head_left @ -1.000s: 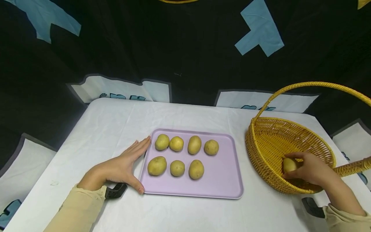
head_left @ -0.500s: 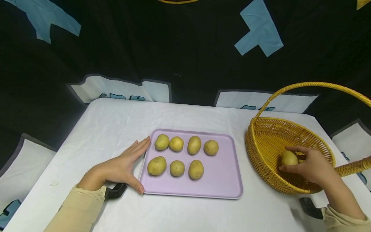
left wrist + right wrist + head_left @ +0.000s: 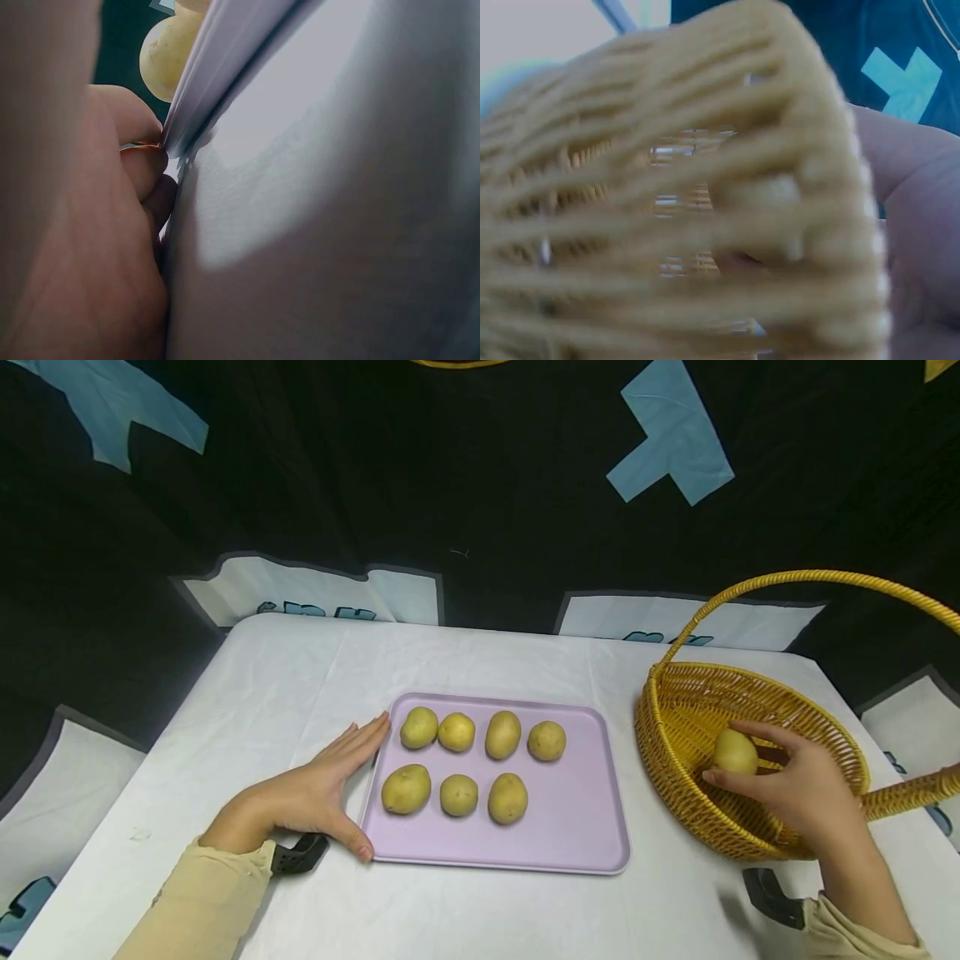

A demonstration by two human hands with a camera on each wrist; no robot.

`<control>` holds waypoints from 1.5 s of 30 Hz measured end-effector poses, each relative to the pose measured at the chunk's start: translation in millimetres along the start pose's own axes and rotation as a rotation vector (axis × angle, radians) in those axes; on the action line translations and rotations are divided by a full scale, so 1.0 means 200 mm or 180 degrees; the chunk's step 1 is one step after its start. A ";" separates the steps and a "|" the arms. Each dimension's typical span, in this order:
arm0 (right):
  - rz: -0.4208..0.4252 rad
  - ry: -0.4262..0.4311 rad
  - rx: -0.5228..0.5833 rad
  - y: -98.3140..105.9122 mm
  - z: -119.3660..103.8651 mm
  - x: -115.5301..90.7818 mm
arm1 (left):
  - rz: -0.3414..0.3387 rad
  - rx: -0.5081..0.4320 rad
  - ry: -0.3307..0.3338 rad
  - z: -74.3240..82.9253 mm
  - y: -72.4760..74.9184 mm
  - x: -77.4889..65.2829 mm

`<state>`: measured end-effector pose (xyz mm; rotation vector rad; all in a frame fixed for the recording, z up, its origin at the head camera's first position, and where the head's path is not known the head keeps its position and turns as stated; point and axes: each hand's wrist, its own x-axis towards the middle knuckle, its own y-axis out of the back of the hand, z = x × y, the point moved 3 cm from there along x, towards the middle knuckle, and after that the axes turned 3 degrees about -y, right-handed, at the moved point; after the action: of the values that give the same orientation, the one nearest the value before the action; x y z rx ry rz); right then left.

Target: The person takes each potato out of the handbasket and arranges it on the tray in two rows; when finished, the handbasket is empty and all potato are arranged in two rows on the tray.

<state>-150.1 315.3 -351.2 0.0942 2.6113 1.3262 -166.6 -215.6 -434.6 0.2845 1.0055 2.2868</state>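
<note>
My right hand (image 3: 813, 789) pinches a potato (image 3: 735, 752) between thumb and fingers, over the inside of the yellow wicker basket (image 3: 675, 793). In the right wrist view the blurred basket wall (image 3: 667, 225) hides most of that hand (image 3: 922, 187). On the left, my left hand (image 3: 315, 793) lies spread at the lilac tray (image 3: 573, 810), fingertips by its far left corner and thumb by the near one. Several potatoes lie on the tray, with three in the near row, among them a large one (image 3: 406, 789). The left wrist view shows fingers (image 3: 142, 169) against the tray's rim (image 3: 217, 75).
A white cloth (image 3: 480, 914) covers the table. The basket's tall handle (image 3: 810, 577) arches over its opening, its near end beside my right wrist. Behind the table hangs a black curtain (image 3: 450, 493) with light blue and white patches.
My right hand has lifted the potato from deep in the basket and moved it slightly left, toward the basket's near left rim. The left hand and the tray have stayed still.
</note>
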 end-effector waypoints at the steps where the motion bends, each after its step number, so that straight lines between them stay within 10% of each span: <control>1: 0.0035 0.0005 0.0013 0.00 -0.01 0.00 | 0.0001 -0.0005 -0.0005 0.00 0.00 0.00; 12: 0.0341 0.0217 0.0296 -0.05 -0.11 -0.06 | -0.0006 -0.0029 -0.0004 0.00 0.00 0.00; 20: 0.0414 0.1113 0.0576 -0.18 -0.30 -0.14 | 0.0000 -0.0018 -0.0016 0.00 0.00 0.00; 30: -0.0210 0.1514 0.0857 -0.46 -0.44 -0.18 | -0.0001 -0.0009 0.0011 0.00 0.00 0.00; 45: -0.0680 0.1344 0.0944 -0.70 -0.45 -0.19 | -0.0004 -0.0001 -0.0008 -0.01 0.00 0.00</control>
<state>-127.1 155.2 -406.0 -0.4547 3.0417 0.9627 -166.9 -216.4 -435.2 0.2868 1.0040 2.2849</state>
